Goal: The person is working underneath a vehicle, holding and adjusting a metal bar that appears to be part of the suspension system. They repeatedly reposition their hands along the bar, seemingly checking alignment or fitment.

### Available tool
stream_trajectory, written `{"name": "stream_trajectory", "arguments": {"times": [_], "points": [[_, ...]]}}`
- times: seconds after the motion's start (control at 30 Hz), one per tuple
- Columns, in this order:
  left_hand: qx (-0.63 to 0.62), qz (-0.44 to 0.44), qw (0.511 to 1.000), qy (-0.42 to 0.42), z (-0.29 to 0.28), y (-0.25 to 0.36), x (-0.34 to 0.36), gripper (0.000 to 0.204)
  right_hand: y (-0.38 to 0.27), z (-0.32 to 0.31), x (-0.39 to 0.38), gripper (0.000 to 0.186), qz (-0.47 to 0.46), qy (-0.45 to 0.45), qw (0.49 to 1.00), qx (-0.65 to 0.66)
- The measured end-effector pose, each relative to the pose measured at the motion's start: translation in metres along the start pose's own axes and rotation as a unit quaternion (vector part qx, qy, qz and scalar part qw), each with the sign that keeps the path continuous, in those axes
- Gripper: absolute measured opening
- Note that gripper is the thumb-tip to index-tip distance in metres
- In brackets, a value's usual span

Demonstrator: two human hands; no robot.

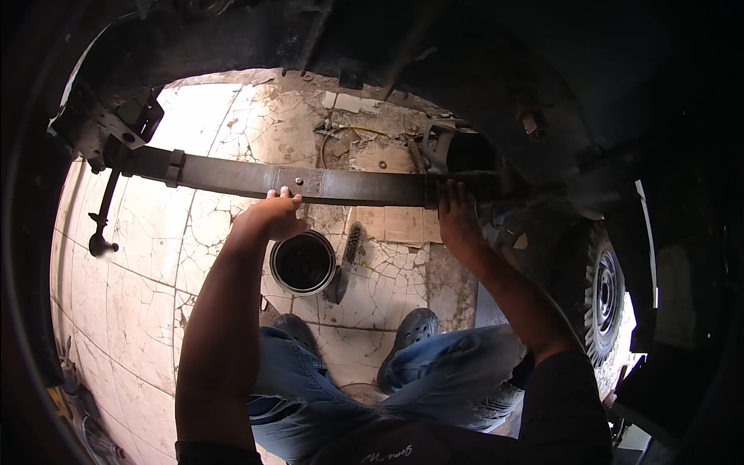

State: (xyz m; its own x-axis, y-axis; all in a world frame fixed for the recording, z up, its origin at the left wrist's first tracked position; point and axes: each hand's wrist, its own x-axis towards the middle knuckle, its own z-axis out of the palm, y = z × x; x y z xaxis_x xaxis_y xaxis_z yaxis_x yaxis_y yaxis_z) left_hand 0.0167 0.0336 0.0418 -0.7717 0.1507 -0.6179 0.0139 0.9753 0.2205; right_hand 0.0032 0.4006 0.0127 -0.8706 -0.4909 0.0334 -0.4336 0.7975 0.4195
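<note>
A long, slightly bowed leaf spring [225,177] runs across in front of me, under a dark vehicle body. My left hand [273,217] has its fingers bent over the spring's near edge, close to a small bolt head [299,180] at mid-length. Farther right, my right hand [463,225] grips the same spring beside a dark clamp [431,190]. Part of its grip, underneath, is hidden. Toward the left end, a metal band [174,168] wraps the spring. A thin rod with a ball joint [103,245] hangs from the bracket [129,138] there.
An open round can [303,263] with dark contents stands on cracked tiles between my arms. Beside it lies a wire brush [354,242]. Flattened cardboard [380,221] lies beyond, under the spring. At right is a treaded wheel [606,292]; dark vehicle frame [217,43] crosses overhead.
</note>
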Motion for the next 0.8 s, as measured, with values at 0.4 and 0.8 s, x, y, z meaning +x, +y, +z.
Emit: {"name": "stream_trajectory", "arguments": {"times": [0.4,0.8], "points": [[-0.002,0.016,1.0,0.005,0.002,-0.007,-0.002,0.076,-0.003,-0.012,0.009,0.057,0.013,-0.07,0.996,-0.054],[0.004,0.004,1.0,0.012,-0.001,-0.001,0.001,0.079,0.004,-0.002,0.027,0.059,0.05,-0.054,0.997,-0.03]]}}
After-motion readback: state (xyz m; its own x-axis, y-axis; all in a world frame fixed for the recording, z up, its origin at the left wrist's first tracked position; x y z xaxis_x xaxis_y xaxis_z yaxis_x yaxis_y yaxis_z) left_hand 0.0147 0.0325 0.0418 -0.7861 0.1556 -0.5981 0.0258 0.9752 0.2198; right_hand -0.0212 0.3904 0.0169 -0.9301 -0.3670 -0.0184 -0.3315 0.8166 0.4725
